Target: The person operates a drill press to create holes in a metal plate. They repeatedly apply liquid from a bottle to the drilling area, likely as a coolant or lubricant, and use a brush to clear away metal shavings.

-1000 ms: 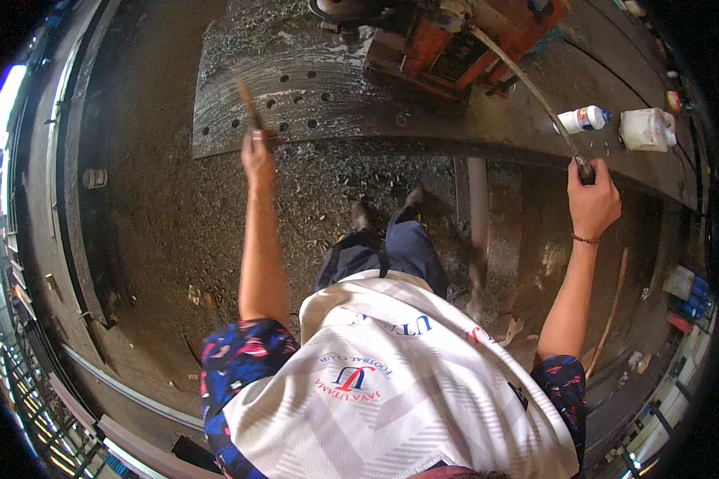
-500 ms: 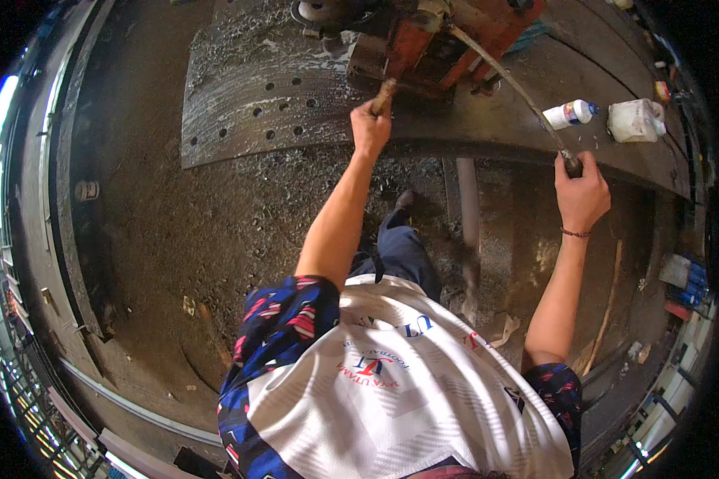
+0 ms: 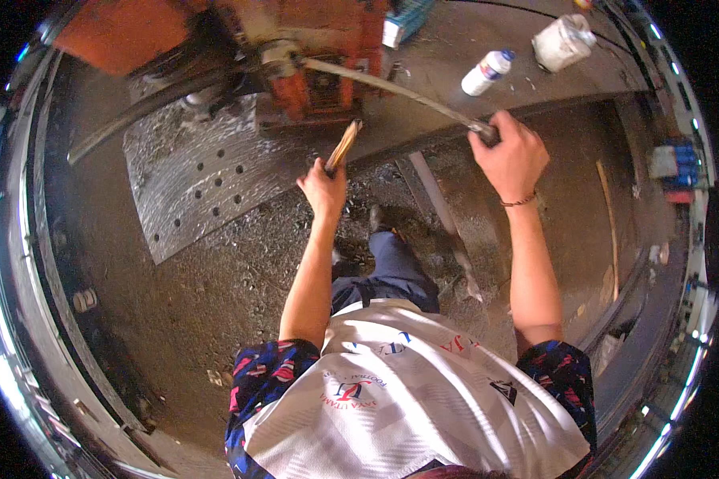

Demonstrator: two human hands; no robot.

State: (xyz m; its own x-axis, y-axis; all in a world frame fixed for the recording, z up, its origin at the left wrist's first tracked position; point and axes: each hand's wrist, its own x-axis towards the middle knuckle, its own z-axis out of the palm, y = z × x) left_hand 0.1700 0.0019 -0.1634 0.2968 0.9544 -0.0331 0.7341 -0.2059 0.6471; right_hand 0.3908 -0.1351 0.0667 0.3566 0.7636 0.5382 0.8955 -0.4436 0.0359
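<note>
My right hand (image 3: pixel 513 158) is wrapped round the dark knob at the end of a long metal lever (image 3: pixel 391 89). That lever runs up to a hub on an orange-red drilling machine (image 3: pixel 327 76). In my left hand (image 3: pixel 324 190) is a short tan stick-like thing (image 3: pixel 344 147), pale and streaky toward its tip; whether it is a brush or a piece of wood I cannot tell. It points up, in front of the machine. Beyond my left hand lies a steel plate (image 3: pixel 168 203) with several round holes, strewn with metal shavings.
A white bottle with a blue cap (image 3: pixel 487 73) and a dirty whitish jug (image 3: pixel 563 42) stand on the machine bed at the right. Shavings cover the floor (image 3: pixel 240 295) around my feet. A long thin rod (image 3: pixel 609 231) lies at the right, near blue containers (image 3: pixel 677 164).
The view has shifted, bringing more of the machine into sight. Both hands keep their holds. The tan thing now shows more fully, and another dark lever appears blurred at the upper left.
</note>
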